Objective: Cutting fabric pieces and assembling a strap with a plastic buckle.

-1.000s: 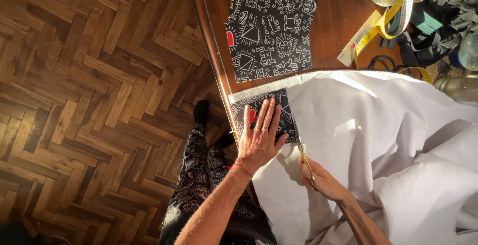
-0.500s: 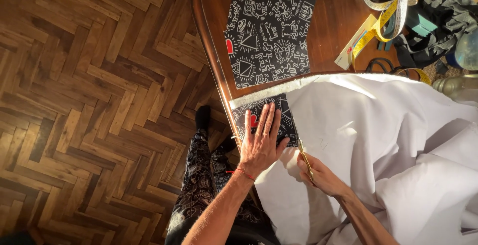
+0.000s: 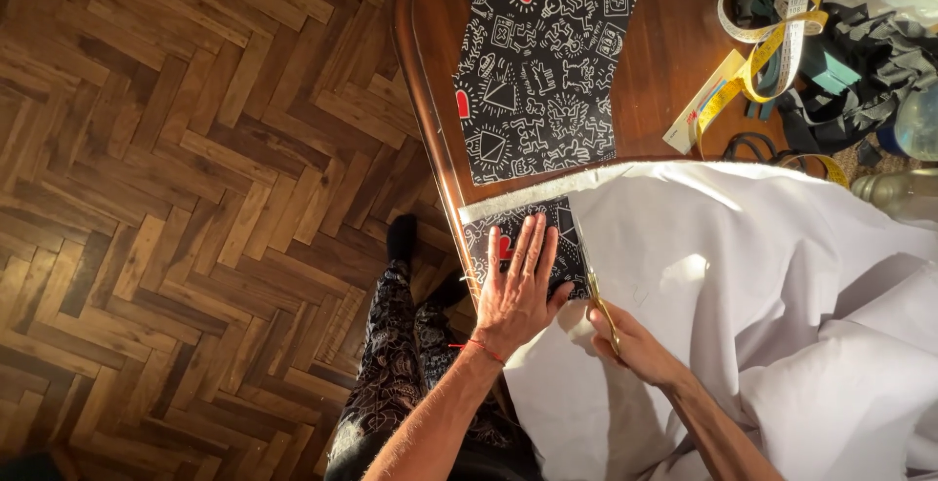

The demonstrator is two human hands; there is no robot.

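My left hand [image 3: 521, 286] lies flat, fingers spread, on a small black patterned fabric piece [image 3: 493, 237] that rests on white fabric [image 3: 762, 286] at the table's near edge. Just right of it, my right hand [image 3: 633, 342] grips gold-handled scissors [image 3: 598, 300], whose blades point away from me along the patterned piece's right edge, into the white fabric. A larger black patterned piece with red hearts [image 3: 542, 81] lies flat farther up the wooden table [image 3: 674, 61].
A yellow tape measure [image 3: 757, 46], dark cloth [image 3: 860, 61] and small items clutter the table's far right. The table's curved edge [image 3: 430, 139] runs on the left, with herringbone wood floor [image 3: 195, 198] beyond. My patterned trouser legs [image 3: 401, 364] show below.
The view has shifted slightly. My right hand and the scissors have edged a little forward along the patterned piece's edge; my left hand stays pressed on it.
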